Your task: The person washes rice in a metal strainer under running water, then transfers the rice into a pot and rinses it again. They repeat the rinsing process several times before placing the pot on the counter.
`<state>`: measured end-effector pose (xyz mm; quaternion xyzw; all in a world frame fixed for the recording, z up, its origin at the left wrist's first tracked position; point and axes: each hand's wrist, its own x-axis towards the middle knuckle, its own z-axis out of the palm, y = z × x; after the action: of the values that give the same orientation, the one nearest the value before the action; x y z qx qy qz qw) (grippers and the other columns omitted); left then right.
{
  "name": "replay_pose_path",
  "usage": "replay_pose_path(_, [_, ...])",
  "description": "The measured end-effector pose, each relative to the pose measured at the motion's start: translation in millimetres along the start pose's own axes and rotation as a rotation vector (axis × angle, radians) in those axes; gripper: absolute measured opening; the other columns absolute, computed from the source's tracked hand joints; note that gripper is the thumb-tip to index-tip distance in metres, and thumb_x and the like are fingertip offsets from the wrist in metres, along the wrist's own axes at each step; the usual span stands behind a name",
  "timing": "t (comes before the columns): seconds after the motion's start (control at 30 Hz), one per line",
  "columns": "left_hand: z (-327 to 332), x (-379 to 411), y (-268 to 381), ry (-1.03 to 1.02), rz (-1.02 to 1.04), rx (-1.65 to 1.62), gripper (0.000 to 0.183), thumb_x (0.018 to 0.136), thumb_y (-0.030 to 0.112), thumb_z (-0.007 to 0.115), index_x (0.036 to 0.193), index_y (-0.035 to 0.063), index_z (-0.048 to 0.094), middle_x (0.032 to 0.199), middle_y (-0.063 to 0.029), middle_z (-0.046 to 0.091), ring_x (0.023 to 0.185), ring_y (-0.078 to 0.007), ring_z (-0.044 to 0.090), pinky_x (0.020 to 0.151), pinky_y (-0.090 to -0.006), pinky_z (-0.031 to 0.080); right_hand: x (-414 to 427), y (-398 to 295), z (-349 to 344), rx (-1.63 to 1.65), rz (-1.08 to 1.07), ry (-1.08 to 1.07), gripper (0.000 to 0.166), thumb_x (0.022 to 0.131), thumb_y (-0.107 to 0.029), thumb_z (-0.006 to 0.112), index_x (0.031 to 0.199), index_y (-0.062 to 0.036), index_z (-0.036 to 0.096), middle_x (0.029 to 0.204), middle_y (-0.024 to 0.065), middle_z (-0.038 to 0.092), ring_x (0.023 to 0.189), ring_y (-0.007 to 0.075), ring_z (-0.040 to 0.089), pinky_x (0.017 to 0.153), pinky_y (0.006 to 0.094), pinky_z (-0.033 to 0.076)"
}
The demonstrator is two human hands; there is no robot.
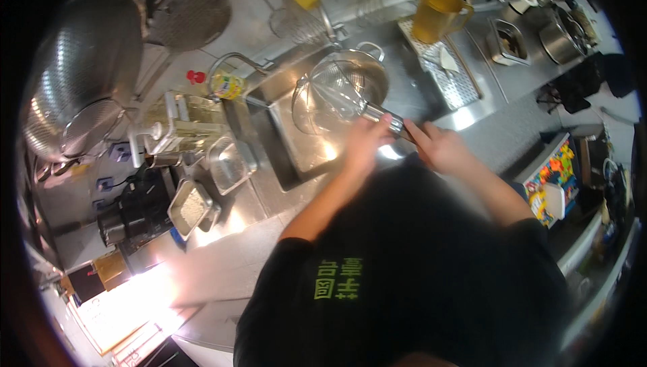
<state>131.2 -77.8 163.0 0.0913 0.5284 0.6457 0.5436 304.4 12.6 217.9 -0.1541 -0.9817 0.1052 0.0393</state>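
Note:
My left hand (366,137) grips the metal shank of a large wire-mesh strainer (323,91), thumb along the top. Farther back on the same handle (412,137), toward my body, my right hand (445,149) is closed around the end, which looks brown. The strainer's rounded mesh bowl, with ribs fanning from the handle, is held over the stainless sink (303,157). Behind it, a metal pot with loop handles (378,81) is partly hidden by the mesh.
A curved faucet (235,56) rises behind the sink. To the right, a yellow pitcher (434,15) stands on a perforated tray (462,86). Metal pans (230,165) and a pan of white contents (192,208) sit left. Strainers (194,20) and whisks (298,26) hang on the wall.

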Motion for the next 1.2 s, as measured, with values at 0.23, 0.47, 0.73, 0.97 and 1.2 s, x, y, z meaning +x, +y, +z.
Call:
replay_pose_path(0.23, [-65,13,42,0.134,0.346,0.379,0.022,0.084,0.010,0.066,0.100,-0.0009,0.054,0.085,-0.0074,0.064,0.067,-0.0125,0.061,0.059,-0.0262,0.055,27,-2,3,0.214,-0.015,0.155,0.066,0.080,-0.025,0.067,0.135,-0.0033,0.037,0.127,0.0217,0.044,0.104,0.0367,0.054,0.088,0.0404,0.047])
replay_pose_path(0.47, [-157,43,119,0.367,0.595,0.750,0.015,0.083,0.005,0.066,0.090,-0.0024,0.055,0.080,-0.0059,0.062,0.065,-0.0118,0.058,0.058,-0.0259,0.050,8,27,31,0.256,0.132,0.091,0.066,0.082,-0.021,0.065,0.136,-0.0005,0.034,0.132,0.0243,0.041,0.111,0.0406,0.051,0.092,0.0422,0.045])
replay_pose_path(0.73, [-195,57,142,0.565,0.581,1.081,0.018,0.081,0.011,0.069,0.085,-0.0042,0.060,0.076,-0.0093,0.065,0.064,-0.0137,0.059,0.060,-0.0282,0.048,-14,53,53,0.220,0.248,0.016,0.063,0.082,-0.019,0.064,0.135,-0.0017,0.035,0.134,0.0244,0.039,0.110,0.0403,0.051,0.091,0.0425,0.046])
replay_pose_path(0.97, [-180,55,157,0.595,0.577,1.043,0.020,0.080,0.015,0.070,0.084,-0.0027,0.061,0.074,-0.0076,0.064,0.065,-0.0138,0.056,0.062,-0.0300,0.046,-10,91,52,0.218,0.213,-0.005,0.063,0.083,-0.020,0.063,0.135,-0.0022,0.035,0.134,0.0245,0.039,0.111,0.0394,0.051,0.091,0.0428,0.046])
replay_pose_path(1.2, [-230,72,157,0.568,0.496,0.855,0.011,0.083,0.012,0.066,0.085,0.0012,0.064,0.074,-0.0011,0.060,0.066,-0.0125,0.055,0.063,-0.0272,0.046,12,186,76,0.153,0.185,0.005,0.041,0.087,-0.028,0.057,0.120,-0.0040,0.052,0.125,0.0164,0.050,0.112,0.0345,0.051,0.092,0.0426,0.044])
